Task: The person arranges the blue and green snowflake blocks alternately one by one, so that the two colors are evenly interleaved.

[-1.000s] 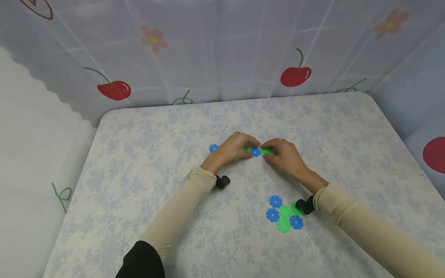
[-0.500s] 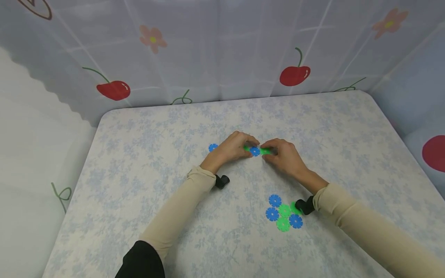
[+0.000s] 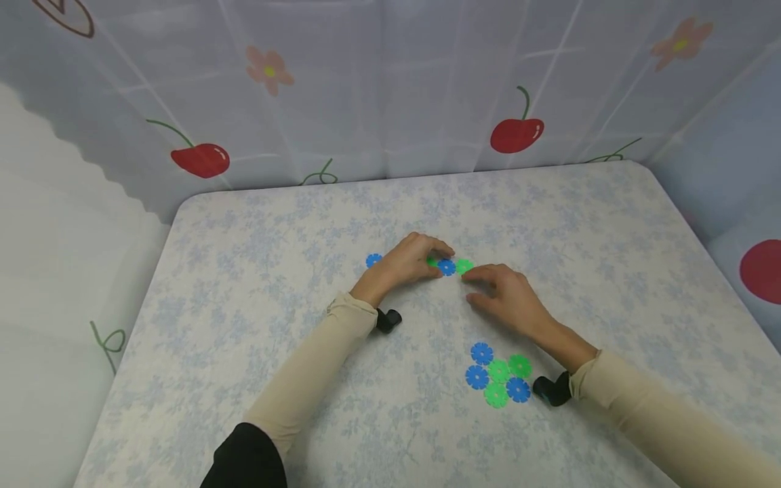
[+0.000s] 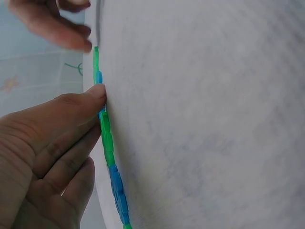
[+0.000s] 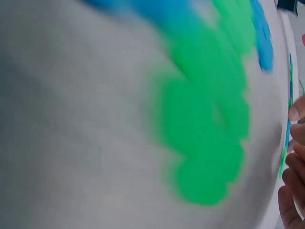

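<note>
A row of interlocking notched plastic discs, blue and green by turns, lies along the back half of the table. My left hand (image 3: 403, 263) holds this row, its thumb on a blue disc (image 3: 447, 268) and fingers behind, as the left wrist view shows. The hand hides the row's middle; a blue disc (image 3: 374, 259) shows at its left. At the right end is a green disc (image 3: 465, 266). My right hand (image 3: 505, 296) hovers just in front of that end, fingers loosely bent and apart, with nothing between them. In the left wrist view, the row (image 4: 107, 138) runs edge-on.
Nearer the front lies a loose cluster of several discs, among them a green disc (image 3: 496, 394) and a blue disc (image 3: 477, 377). A patterned cloth covers the table (image 3: 274, 271). Behind it hangs a curtain (image 3: 384, 88) with cherry prints.
My right hand has let go of the green end disc and drawn back towards the front right. A green disc in the cluster is now uncovered. My left hand stays put.
</note>
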Demonstrator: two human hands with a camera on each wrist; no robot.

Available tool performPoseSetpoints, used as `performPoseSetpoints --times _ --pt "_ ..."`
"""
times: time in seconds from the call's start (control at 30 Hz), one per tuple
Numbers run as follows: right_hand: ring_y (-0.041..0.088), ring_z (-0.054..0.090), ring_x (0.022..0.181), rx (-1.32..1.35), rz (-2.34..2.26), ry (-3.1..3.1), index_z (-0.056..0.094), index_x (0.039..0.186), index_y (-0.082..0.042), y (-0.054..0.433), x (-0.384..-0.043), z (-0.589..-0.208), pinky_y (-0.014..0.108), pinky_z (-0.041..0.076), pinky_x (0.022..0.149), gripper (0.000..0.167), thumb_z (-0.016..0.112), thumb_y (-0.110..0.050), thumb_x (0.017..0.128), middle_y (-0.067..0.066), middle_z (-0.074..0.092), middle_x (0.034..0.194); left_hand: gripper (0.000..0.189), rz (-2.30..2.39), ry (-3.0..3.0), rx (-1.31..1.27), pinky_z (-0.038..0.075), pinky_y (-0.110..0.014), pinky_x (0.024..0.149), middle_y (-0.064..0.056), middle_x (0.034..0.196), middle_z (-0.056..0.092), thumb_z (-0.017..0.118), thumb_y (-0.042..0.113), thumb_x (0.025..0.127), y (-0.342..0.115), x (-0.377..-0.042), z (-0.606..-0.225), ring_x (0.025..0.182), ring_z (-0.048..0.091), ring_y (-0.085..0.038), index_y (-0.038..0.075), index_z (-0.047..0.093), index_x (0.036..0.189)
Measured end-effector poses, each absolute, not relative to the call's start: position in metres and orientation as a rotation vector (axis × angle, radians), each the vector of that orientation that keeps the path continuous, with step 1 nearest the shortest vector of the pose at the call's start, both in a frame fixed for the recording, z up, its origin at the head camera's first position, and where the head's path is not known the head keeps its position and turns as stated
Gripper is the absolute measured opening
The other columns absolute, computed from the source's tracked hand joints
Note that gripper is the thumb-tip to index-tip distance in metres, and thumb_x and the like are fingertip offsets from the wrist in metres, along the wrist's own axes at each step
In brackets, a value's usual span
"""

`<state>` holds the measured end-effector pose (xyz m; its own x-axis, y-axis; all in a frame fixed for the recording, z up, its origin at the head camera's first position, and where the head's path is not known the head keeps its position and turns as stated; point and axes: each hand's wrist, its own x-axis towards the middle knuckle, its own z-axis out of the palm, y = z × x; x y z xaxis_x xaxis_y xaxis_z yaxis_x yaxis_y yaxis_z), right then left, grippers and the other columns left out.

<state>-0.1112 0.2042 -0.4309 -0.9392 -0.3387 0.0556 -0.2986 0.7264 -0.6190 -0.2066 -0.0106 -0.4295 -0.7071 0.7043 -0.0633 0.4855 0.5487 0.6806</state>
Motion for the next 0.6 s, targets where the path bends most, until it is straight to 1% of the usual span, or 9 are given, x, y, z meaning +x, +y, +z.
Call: performPoseSetpoints --times 0.17,0.4,0.5,0.6 --pt "0.031 0.058 0.117 -0.585 -1.045 2.808 0.071 0.119 -0.01 0.211 -0.081 -0.432 0.051 0.05 0.091 0.033 0.076 -0.011 0.086 0.008 0.067 0.122 0.044 0.905 2.474 0.984 0.046 -0.025 0.1 -0.003 0.123 0.068 0.078 0.009 0.085 -0.01 -0.206 -0.429 0.119 0.06 -0.016 0.007 0.066 0.128" --pt "0.02 0.059 0.117 -0.64 -1.059 2.729 0.073 0.116 -0.018 0.217 -0.048 -0.426 0.047 0.05 0.094 0.033 0.08 -0.017 0.084 -0.006 0.066 0.12 0.046 0.9 2.465 0.975 0.046 -0.025 0.1 -0.003 0.124 0.067 0.078 0.009 0.086 -0.011 -0.205 -0.427 0.118 0.06 -0.016 0.007 0.065 0.129" --pt "0.016 0.058 0.115 -0.726 -1.072 2.711 0.073 0.116 -0.02 0.218 -0.037 -0.423 0.046 0.051 0.093 0.035 0.082 -0.018 0.082 -0.01 0.066 0.119 0.047 0.899 2.453 0.979 0.047 -0.024 0.098 -0.004 0.124 0.067 0.078 0.009 0.085 -0.01 -0.206 -0.426 0.116 0.062 -0.016 0.006 0.064 0.13" --pt "0.014 0.058 0.112 -0.871 -1.053 2.704 0.074 0.115 -0.02 0.217 -0.028 -0.421 0.045 0.051 0.091 0.036 0.083 -0.017 0.08 -0.011 0.066 0.118 0.048 0.912 2.447 0.981 0.048 -0.022 0.096 -0.006 0.125 0.067 0.079 0.008 0.084 -0.009 -0.207 -0.425 0.115 0.062 -0.016 0.006 0.064 0.13"
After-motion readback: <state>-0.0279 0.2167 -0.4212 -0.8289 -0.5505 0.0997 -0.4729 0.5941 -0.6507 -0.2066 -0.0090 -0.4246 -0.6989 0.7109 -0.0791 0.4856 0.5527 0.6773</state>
